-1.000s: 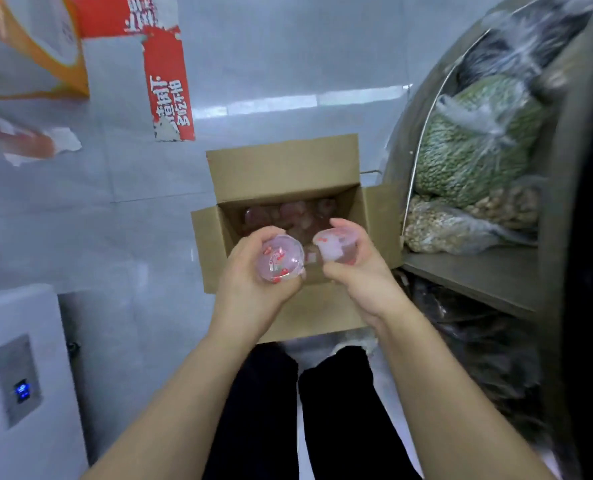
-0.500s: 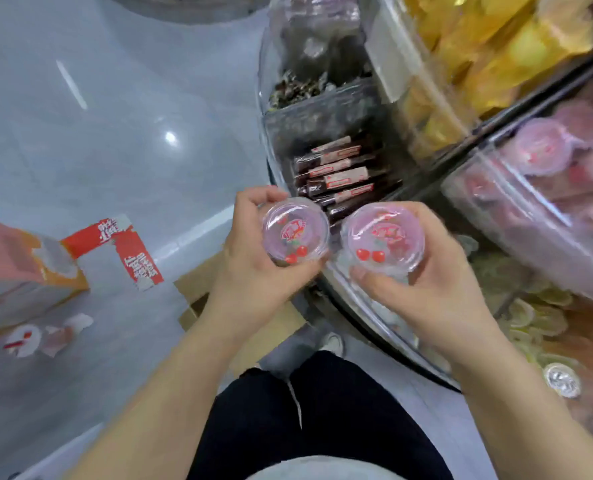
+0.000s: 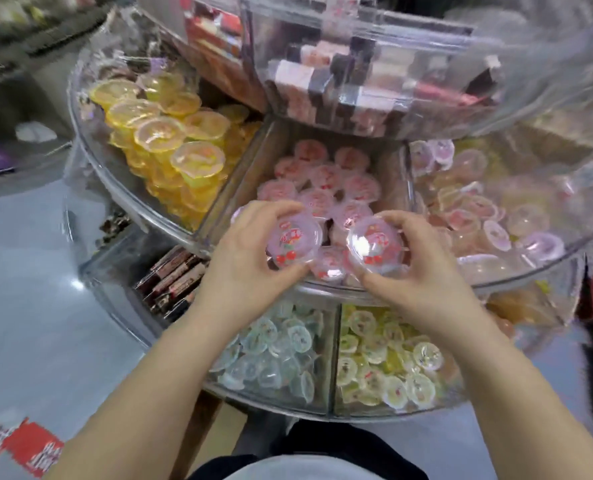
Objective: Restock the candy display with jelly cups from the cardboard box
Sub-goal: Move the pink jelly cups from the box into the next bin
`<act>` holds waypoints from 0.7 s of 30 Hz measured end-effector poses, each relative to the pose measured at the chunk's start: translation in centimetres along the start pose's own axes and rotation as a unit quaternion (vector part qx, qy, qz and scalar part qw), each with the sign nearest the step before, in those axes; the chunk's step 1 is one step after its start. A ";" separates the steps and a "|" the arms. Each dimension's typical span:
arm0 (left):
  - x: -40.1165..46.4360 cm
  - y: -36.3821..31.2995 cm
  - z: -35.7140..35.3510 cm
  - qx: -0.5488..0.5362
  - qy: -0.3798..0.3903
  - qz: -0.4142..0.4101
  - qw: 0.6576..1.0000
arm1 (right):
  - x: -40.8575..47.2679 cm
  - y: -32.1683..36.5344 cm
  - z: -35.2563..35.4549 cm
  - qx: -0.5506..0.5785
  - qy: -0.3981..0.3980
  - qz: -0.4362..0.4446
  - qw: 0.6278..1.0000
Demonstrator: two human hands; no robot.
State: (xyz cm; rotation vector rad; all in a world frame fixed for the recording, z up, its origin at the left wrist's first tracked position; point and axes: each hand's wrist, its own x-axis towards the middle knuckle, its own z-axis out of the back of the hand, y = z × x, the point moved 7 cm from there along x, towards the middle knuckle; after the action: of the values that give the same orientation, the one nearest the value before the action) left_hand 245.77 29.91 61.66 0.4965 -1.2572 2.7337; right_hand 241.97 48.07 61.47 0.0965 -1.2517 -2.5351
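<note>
Two bare hands each hold a pink jelly cup over the near edge of a clear round candy display [image 3: 198, 237]. The left hand [image 3: 250, 258] curls fingers and thumb around one jelly cup [image 3: 293, 242]; the right hand [image 3: 416, 268] grips another cup [image 3: 374, 245] the same way. Both hover just above the compartment of pink cups [image 3: 326, 188]. Lids show red cherries and red lettering, too blurred to read.

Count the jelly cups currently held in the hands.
2: one pink cup in the left hand, one pink cup in the right hand, both over the pink compartment.
</note>
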 end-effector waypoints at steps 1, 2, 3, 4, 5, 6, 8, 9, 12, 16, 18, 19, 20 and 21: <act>0.5 0.3 -0.2 0.020 0.004 0.000 1.000 | 0.5 -0.1 -0.3 -0.025 0.005 0.002 1.000; 1.0 0.6 -0.4 0.039 0.011 0.000 0.999 | 1.1 -0.1 -0.7 -0.045 0.014 0.002 0.999; 1.5 0.9 -0.6 0.062 0.022 0.000 0.998 | 1.6 -0.1 -1.1 -0.065 0.026 0.001 0.998; 1.9 1.2 -0.9 0.089 0.037 -0.001 0.995 | 2.0 -0.2 -1.6 -0.087 0.037 -0.001 0.996; 2.2 1.5 -1.2 0.123 0.052 -0.001 0.991 | 2.4 -0.3 -2.0 -0.109 0.045 -0.001 0.993; 2.6 1.8 -1.5 0.158 0.068 0.001 0.985 | 2.6 -0.4 -2.3 -0.126 0.050 0.002 0.991; 3.2 2.3 -2.1 0.220 0.095 0.001 0.971 | 3.1 -0.5 -2.7 -0.148 0.056 0.005 0.987; 3.4 2.4 -2.4 0.242 0.109 -0.003 0.964 | 3.2 -0.6 -2.9 -0.154 0.060 0.004 0.986; 4.1 3.0 -3.0 0.267 0.147 -0.004 0.953 | 3.7 -1.0 -3.4 -0.160 0.069 0.004 0.985; 4.3 3.6 -3.4 0.278 0.173 0.002 0.945 | 3.7 -1.4 -4.2 -0.228 0.076 0.006 0.971; 4.3 3.7 -3.6 0.304 0.191 -0.005 0.933 | 3.6 -1.4 -4.2 -0.282 0.066 0.018 0.957; 4.4 3.7 -3.7 0.321 0.199 -0.015 0.926 | 3.6 -1.4 -4.1 -0.299 0.061 0.027 0.952; 4.5 3.7 -3.7 0.334 0.203 -0.023 0.920 | 3.6 -1.3 -4.0 -0.303 0.061 0.039 0.950; 4.6 3.7 -3.6 0.340 0.204 -0.028 0.918 | 3.8 -1.2 -4.0 -0.299 0.061 0.051 0.951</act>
State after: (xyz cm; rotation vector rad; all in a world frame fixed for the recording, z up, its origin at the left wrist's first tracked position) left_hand 239.71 29.94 58.28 -0.0180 -0.1775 2.9446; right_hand 238.86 44.55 58.31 0.0486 -0.3943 -2.6476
